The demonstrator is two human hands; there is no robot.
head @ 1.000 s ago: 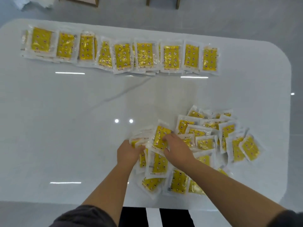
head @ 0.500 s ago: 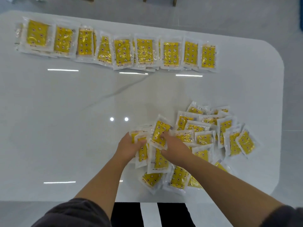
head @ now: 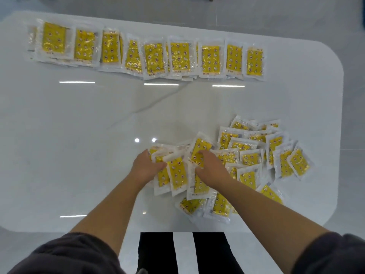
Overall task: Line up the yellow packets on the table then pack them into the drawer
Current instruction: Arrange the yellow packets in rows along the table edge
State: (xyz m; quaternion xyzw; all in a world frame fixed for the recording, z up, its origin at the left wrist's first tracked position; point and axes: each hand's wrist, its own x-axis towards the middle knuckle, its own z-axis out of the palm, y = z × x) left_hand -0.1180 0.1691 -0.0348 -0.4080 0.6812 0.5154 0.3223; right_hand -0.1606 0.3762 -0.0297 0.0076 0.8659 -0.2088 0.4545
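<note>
A glossy white marble table (head: 98, 135) carries a neat row of yellow plastic-wrapped packets (head: 154, 56) along its far edge. Near its right front corner lies a loose heap (head: 256, 153); the left hand (head: 147, 167) grips several gathered packets (head: 173, 173), and the right hand (head: 209, 167) presses fingers on one tilted packet (head: 200, 149).

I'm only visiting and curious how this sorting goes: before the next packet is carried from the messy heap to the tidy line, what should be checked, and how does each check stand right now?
1. Room at the right end of the row of lined-up packets: ok, bare white table lies beyond the last packet.
2. Packets left in the loose pile: ok, many remain.
3. Left hand on packets: ok, it rests on the pile's left edge.
4. Right hand holding one single tilted packet: cannot tell, fingers lie on it, grip unclear.
5. Path across the table's middle: ok, nothing in the way.
6. Drawer ready: cannot tell, none in view.
</note>
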